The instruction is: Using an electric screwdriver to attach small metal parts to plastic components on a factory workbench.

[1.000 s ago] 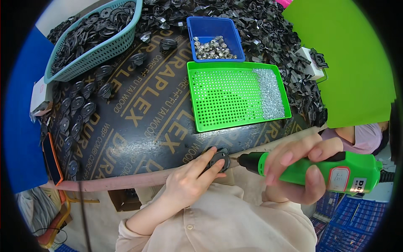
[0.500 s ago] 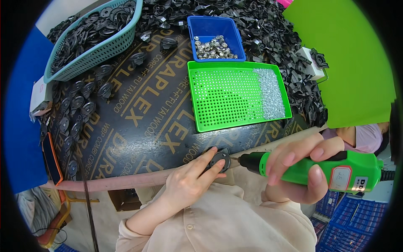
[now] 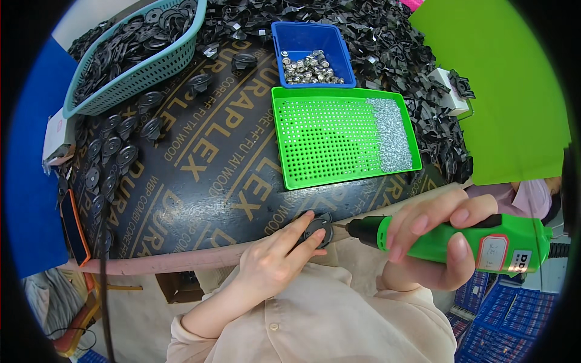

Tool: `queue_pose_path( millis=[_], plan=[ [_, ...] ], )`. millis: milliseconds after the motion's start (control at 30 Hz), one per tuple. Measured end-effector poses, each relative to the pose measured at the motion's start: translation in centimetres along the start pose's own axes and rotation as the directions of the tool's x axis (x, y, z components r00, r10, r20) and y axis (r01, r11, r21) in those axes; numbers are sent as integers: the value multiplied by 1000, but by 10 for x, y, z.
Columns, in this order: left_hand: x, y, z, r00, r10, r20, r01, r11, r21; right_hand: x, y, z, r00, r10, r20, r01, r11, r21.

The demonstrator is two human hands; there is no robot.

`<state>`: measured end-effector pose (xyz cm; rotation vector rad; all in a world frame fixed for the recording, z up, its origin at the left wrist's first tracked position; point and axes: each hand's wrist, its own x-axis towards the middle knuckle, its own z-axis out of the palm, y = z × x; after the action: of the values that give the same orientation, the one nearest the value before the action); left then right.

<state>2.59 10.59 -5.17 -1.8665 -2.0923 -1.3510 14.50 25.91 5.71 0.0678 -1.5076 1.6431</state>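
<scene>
At the table's near edge, my left hand (image 3: pixel 273 259) has its fingers closed on a round black plastic part (image 3: pixel 319 228), its fingertips on either side of the disc. In my right hand (image 3: pixel 431 233) is a green electric screwdriver (image 3: pixel 491 241) with a black nose, lying nearly level and pointing left. Its thin bit (image 3: pixel 340 225) ends at the right side of the round part; whether the two touch, I cannot tell. The palm side of my left hand is hidden.
Beyond my hands lies a green perforated tray (image 3: pixel 321 179) with small silvery screws at its right end. Behind it, a blue bin (image 3: pixel 308 42) holds round metal pieces. A teal basket (image 3: pixel 142 77) of black discs stands far left. Black parts (image 3: pixel 393 54) are heaped across the back.
The screwdriver has drawn back slightly to the right. A dark strand hanging at the left has swung further left. My left hand and the round part stay put.
</scene>
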Motion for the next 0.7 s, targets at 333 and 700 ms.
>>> queue_pose_path(
  millis=[333, 700],
  plan=[
    [3, 2, -3, 999, -23, 43, 23, 1000, -1, -2, -1, -4, 999, 7, 49, -7, 1000, -10],
    [1, 2, -3, 999, -10, 47, 9, 1000, 25, -3, -1, -1, 1000, -8, -2, 8, 1000, 11]
  ],
)
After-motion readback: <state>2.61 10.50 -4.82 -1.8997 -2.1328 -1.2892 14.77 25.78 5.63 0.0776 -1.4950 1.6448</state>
